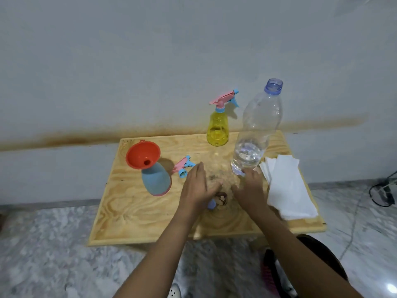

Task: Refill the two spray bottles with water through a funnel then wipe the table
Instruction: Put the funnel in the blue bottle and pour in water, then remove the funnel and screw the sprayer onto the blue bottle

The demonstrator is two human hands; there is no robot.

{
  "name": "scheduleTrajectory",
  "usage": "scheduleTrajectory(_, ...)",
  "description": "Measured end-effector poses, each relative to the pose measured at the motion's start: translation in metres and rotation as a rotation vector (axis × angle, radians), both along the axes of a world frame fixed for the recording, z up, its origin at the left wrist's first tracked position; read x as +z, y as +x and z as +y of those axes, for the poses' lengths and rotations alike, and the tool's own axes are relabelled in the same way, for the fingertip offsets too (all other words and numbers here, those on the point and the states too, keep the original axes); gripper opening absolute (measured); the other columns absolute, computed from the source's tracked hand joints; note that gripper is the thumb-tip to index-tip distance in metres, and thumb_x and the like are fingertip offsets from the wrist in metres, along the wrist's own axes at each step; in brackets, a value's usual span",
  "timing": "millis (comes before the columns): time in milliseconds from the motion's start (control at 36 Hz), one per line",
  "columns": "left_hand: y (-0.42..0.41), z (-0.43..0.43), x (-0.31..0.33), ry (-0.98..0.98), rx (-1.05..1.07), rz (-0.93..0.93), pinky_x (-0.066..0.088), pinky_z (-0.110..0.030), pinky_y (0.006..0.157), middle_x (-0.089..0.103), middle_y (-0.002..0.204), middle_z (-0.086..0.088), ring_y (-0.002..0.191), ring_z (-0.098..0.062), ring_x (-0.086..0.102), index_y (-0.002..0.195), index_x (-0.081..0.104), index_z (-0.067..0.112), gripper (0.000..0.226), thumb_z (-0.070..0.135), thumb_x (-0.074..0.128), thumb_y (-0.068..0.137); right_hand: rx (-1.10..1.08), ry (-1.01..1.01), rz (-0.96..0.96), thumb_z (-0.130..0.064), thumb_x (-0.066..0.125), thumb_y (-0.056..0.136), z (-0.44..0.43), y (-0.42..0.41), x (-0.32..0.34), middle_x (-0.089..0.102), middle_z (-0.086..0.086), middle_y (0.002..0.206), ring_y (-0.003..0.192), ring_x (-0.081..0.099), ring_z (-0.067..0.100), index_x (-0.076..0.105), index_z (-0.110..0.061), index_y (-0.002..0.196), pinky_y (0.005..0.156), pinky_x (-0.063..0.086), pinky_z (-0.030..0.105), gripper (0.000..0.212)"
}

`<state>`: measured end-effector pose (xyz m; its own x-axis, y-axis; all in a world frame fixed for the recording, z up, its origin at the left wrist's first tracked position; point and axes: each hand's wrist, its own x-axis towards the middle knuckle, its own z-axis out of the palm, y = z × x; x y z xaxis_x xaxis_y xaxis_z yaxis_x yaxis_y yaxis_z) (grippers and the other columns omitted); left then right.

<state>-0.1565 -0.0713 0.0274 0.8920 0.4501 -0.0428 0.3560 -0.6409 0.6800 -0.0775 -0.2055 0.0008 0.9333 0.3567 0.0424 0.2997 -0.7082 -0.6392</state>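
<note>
An orange funnel (143, 154) sits in the neck of a blue spray bottle (156, 179) at the left of the wooden table (133, 214). Its pink and blue spray head (184, 166) lies on the table beside it. A yellow spray bottle (217, 130) with its head on stands at the back. A tall clear water bottle (256, 127), uncapped, holds a little water. My left hand (196, 187) hovers flat over the table centre with fingers apart. My right hand (250, 186) is by the water bottle's base, holding nothing. A small blue cap (211, 204) lies between my hands.
A stack of white paper towels (287, 186) lies on the table's right side. The table stands against a white wall with a rusty stain. Marble floor surrounds it, and a dark object with cables (384, 190) sits on the floor at the right.
</note>
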Motion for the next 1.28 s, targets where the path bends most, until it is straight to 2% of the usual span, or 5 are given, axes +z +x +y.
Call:
scheduleTrajectory(306, -0.093, 0.073, -0.028, -0.032, 0.391, -0.181, 0.04, -0.021, 0.085, 0.04, 0.129, -0.003, 0.116, -0.011, 0.04, 0.138, 0.032, 0.01, 0.092, 0.071, 0.045, 0.07, 0.189, 0.356, -0.006, -0.025, 0.078, 0.073, 0.109, -0.051, 0.053, 0.054, 0.016, 0.121, 0.114, 0.05, 0.024, 0.047, 0.004, 0.127, 0.091, 0.028, 0.003, 0.069)
scheduleTrajectory(444, -0.084, 0.102, -0.024, -0.069, 0.345, -0.283, 0.03, 0.004, 0.071, 0.036, 0.117, 0.009, 0.093, 0.016, 0.027, 0.133, 0.035, 0.011, 0.081, 0.043, 0.074, 0.07, 0.297, 0.333, -0.057, -0.056, 0.077, 0.061, 0.161, -0.064, 0.072, 0.044, 0.017, 0.134, 0.124, 0.043, 0.021, 0.035, 0.006, 0.136, 0.101, 0.037, 0.023, 0.106)
scheduleTrajectory(639, -0.063, 0.13, -0.042, -0.057, 0.235, -0.226, 0.031, -0.03, 0.109, 0.033, 0.147, -0.008, 0.136, -0.023, 0.034, 0.145, 0.025, 0.011, 0.085, 0.015, 0.076, 0.077, 0.341, 0.227, 0.062, -0.046, 0.083, 0.061, 0.201, -0.062, 0.077, 0.034, 0.008, 0.142, 0.131, 0.035, 0.02, 0.022, -0.005, 0.145, 0.098, 0.028, 0.019, 0.111)
scheduleTrajectory(889, -0.063, 0.139, -0.047, -0.076, 0.209, -0.373, 0.036, -0.003, 0.085, 0.052, 0.114, -0.016, 0.1, -0.005, 0.045, 0.133, 0.037, -0.005, 0.073, 0.019, 0.077, 0.078, 0.32, 0.231, -0.039, -0.038, 0.086, 0.06, 0.206, -0.065, 0.074, 0.046, 0.011, 0.129, 0.117, 0.046, 0.022, 0.038, -0.003, 0.136, 0.085, 0.031, 0.015, 0.097)
scheduleTrajectory(1278, -0.061, 0.143, -0.053, -0.067, 0.24, -0.366, 0.049, -0.04, 0.083, 0.05, 0.116, -0.013, 0.102, -0.025, 0.051, 0.127, 0.045, 0.003, 0.075, 0.055, 0.059, 0.074, 0.14, 0.349, 0.096, -0.039, 0.087, 0.058, 0.179, -0.039, 0.111, 0.046, -0.001, 0.13, 0.114, 0.046, 0.013, 0.043, -0.017, 0.134, 0.094, 0.04, 0.026, 0.091)
